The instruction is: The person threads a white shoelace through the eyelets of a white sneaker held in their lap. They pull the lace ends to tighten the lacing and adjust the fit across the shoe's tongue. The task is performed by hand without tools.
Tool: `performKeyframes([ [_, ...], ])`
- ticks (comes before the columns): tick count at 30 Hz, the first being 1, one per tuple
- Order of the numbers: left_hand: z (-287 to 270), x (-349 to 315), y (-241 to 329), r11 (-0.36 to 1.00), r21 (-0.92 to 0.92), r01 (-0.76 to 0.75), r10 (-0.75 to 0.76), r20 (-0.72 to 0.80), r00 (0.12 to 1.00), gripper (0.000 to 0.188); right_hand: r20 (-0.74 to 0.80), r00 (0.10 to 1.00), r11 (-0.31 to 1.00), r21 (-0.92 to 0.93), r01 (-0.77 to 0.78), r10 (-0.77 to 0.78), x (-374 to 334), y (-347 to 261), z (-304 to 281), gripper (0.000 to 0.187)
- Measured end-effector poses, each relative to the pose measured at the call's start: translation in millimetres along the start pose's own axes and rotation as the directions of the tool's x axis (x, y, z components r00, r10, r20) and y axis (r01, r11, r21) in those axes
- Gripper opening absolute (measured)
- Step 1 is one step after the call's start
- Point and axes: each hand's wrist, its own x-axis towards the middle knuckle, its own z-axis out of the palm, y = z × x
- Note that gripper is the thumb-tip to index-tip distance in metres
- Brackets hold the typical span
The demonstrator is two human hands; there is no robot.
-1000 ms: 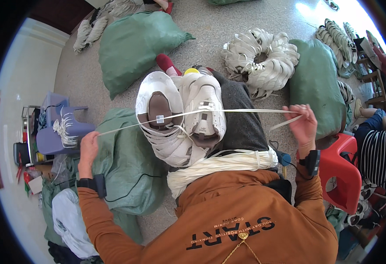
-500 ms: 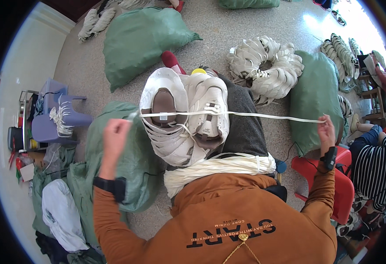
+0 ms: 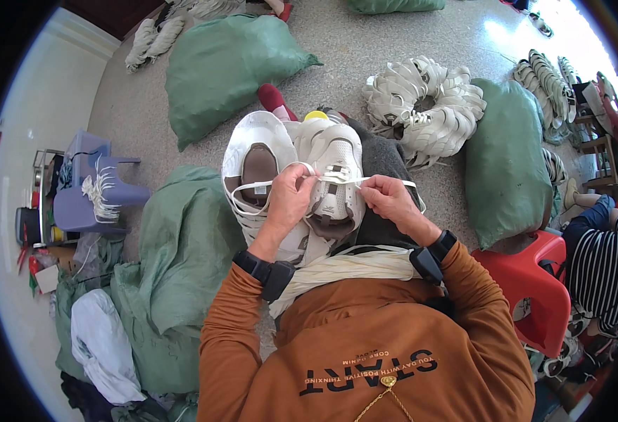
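Note:
A white shoe upper [image 3: 342,156] with grey-brown lining rests on my lap, its toe pointing away from me. A white shoelace [image 3: 351,181] runs across its eyelets. My left hand [image 3: 291,198] pinches the lace just left of the eyelets, and my right hand [image 3: 392,199] pinches it just right of them. Loose lace hangs in loops past both hands. Beside the upper, on the left, lies a stack of nested white shoe uppers [image 3: 258,165], partly behind my left hand. A bundle of cream laces [image 3: 355,268] lies across my waist.
Green sacks stand around me: one sack [image 3: 231,70] ahead, another sack [image 3: 504,162] at right, a slack sack [image 3: 189,246] at left. A ring of shoe uppers [image 3: 425,105] sits on the floor. A red stool [image 3: 534,281] is at right, a purple stool [image 3: 105,200] at left.
My hands have come inward from wide apart, where they held the lace stretched straight, to either side of the eyelets. The lace ends have gone slack into loops.

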Motion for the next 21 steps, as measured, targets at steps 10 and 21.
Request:
performKeyframes([
  [10, -2, -1, -2, 0.968, 0.228, -0.104, 0.11, -0.016, 0.994, 0.006, 0.035, 0.995, 0.984, 0.152, 0.087, -0.094, 0, 12, -1, 0.018],
  [21, -4, -11, 27, 0.75, 0.637, -0.178, 0.181, 0.061, 0.982, 0.016, -0.021, 0.897, 0.82, -0.416, 0.394, -0.442, 11, 7, 10, 0.015],
])
